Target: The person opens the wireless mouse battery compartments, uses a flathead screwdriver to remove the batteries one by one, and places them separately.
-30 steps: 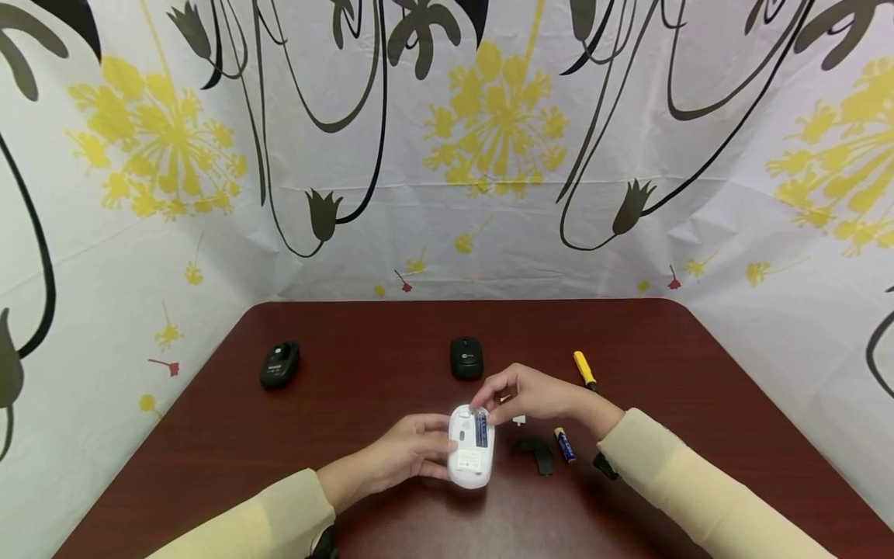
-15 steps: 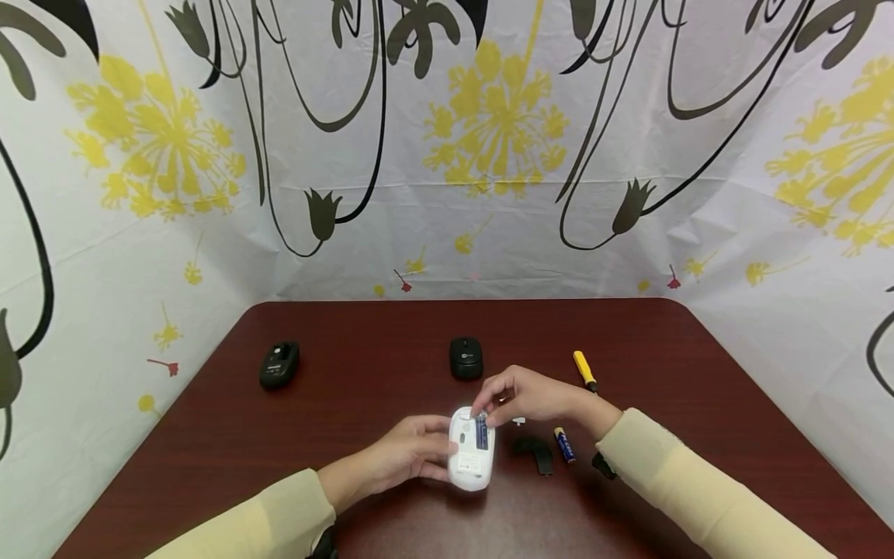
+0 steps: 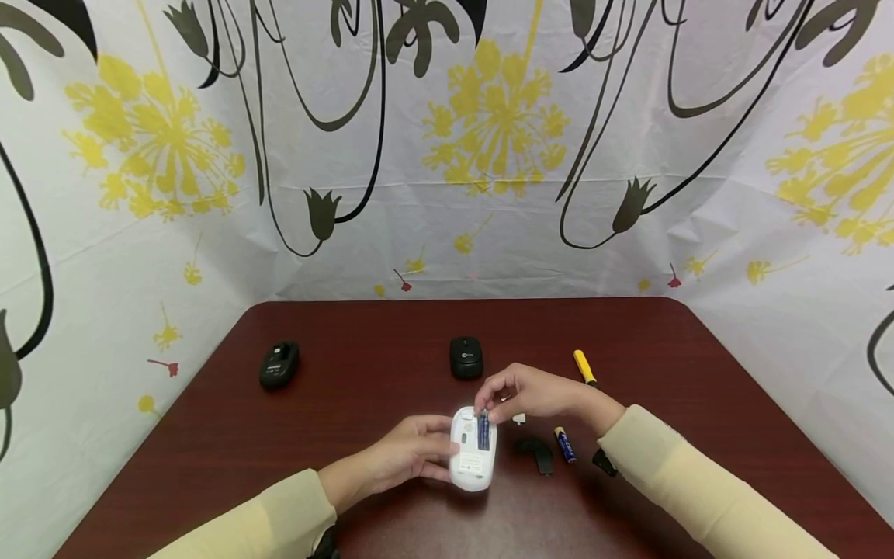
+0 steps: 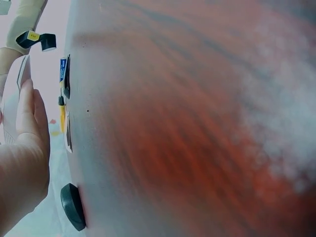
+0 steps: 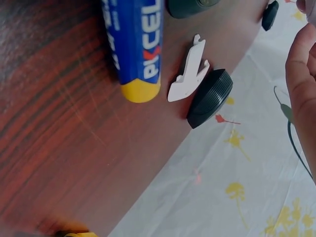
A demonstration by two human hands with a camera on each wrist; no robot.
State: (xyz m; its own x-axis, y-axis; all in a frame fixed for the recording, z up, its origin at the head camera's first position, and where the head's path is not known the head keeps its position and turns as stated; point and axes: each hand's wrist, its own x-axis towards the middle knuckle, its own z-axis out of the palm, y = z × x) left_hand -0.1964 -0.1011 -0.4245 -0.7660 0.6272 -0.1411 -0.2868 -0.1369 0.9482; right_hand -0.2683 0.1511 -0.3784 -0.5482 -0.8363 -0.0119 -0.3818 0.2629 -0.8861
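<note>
A white computer mouse is held underside up above the table, its open compartment showing a blue battery. My left hand grips the mouse by its left side, thumb on the underside. From the upper right, my right hand pinches at the battery's top end with thumb and index finger; the fingertips partly hide that end. The left wrist view shows the mouse edge-on beside the hand. In the right wrist view, only part of the right hand appears, at the right edge.
On the red-brown table lie a loose blue battery, a black battery cover, a white piece and a yellow-handled tool. One black mouse stands behind the hands; another lies far left.
The white mouse and my right fingertips have shifted slightly right. The battery now looks a little tilted in its compartment. Things on the table stay put.
</note>
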